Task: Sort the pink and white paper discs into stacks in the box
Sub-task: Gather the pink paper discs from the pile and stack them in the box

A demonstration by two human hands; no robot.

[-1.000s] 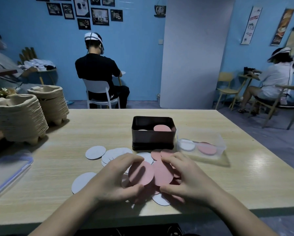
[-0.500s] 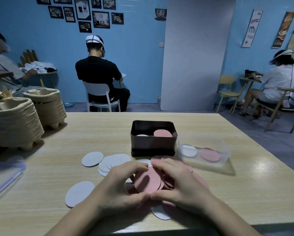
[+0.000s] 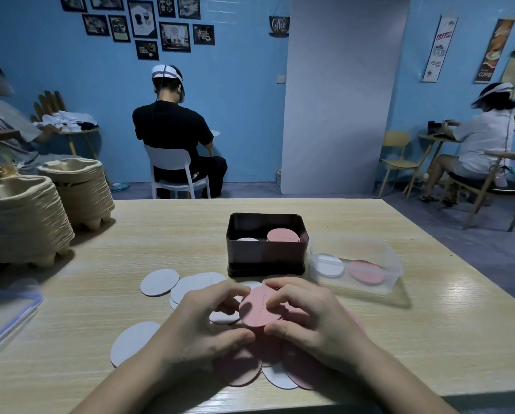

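Observation:
My left hand (image 3: 202,327) and my right hand (image 3: 307,318) both pinch the edges of a small stack of pink discs (image 3: 257,309), held just above the table. Loose pink discs (image 3: 244,369) and white discs (image 3: 159,282) lie scattered under and around my hands. Beyond them stands a dark rectangular box (image 3: 265,255) with a pink stack (image 3: 283,235) on its right side and a white stack (image 3: 247,239) on its left, mostly hidden by the wall.
A clear plastic tub (image 3: 393,264) with one white and one pink disc sits right of the box. Stacks of pulp trays (image 3: 26,222) stand at the far left. A clear lid (image 3: 8,312) lies at the left edge. People sit at other tables behind.
My hands have drawn together and gathered the pink discs into one stack, lifting it slightly. The camera has moved closer to the table.

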